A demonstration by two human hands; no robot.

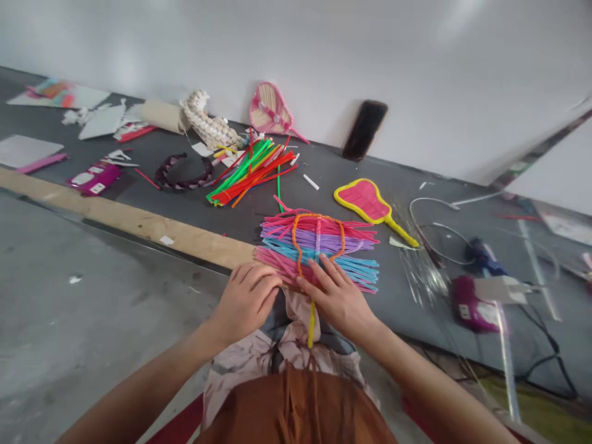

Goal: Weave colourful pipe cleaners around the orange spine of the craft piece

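Note:
Rows of red, purple, blue and pink pipe cleaners (361, 268) lie side by side at the table's front edge. Over them curves an orange pipe cleaner outline (296, 237), with a striped strip (318, 231) running down its middle. A yellow stem (311, 324) hangs from the piece past the edge. My left hand (247, 302) is closed, its bent fingers at the left ends of the pink pipe cleaners; the fingertips are partly hidden. My right hand (342, 299) rests with spread fingers on the lower part of the piece, pressing it from above.
Behind the piece lies a bundle of loose coloured pipe cleaners (259, 169). A yellow-edged pink fan (365, 198), a pink fan (272, 110) and a phone (365, 129) are farther back. Clear thin strands (428, 271) and a purple glue gun (472, 305) sit at right.

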